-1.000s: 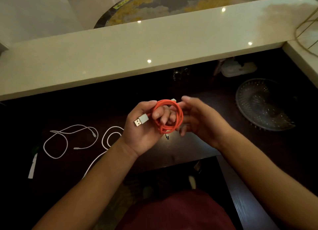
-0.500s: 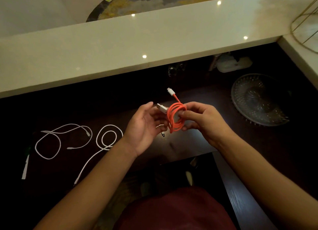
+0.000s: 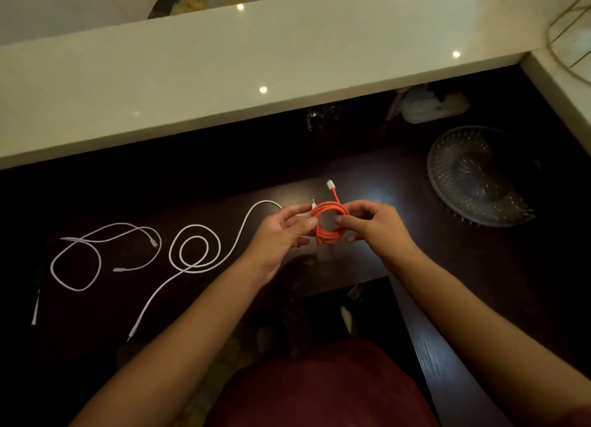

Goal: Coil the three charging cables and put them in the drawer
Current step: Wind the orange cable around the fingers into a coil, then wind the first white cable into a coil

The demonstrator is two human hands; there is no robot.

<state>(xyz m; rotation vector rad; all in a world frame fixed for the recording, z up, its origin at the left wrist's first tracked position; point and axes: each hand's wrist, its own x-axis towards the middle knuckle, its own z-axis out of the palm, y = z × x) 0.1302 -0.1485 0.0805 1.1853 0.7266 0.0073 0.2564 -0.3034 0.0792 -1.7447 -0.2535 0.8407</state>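
Note:
An orange cable (image 3: 329, 235), wound into a small coil, hangs between both hands above the dark desk (image 3: 399, 260). My left hand (image 3: 281, 235) pinches the coil's left side and my right hand (image 3: 371, 225) pinches its right side. One white plug of the orange cable sticks up above the coil. Two white cables lie loose on the desk: a long one (image 3: 195, 250) with a spiral loop in the middle, and a thinner one (image 3: 80, 257) sprawled at the far left. No drawer is visible.
A cut-glass dish (image 3: 447, 177) sits on the desk at the right. A white object (image 3: 431, 110) and small glass jars (image 3: 323, 118) stand at the back under the pale shelf (image 3: 224, 84). The desk's knee gap opens below my hands.
The coil passed from resting in my left palm to being pinched by both hands. Its plug end now sticks up. The view shifted, showing more of the white cables.

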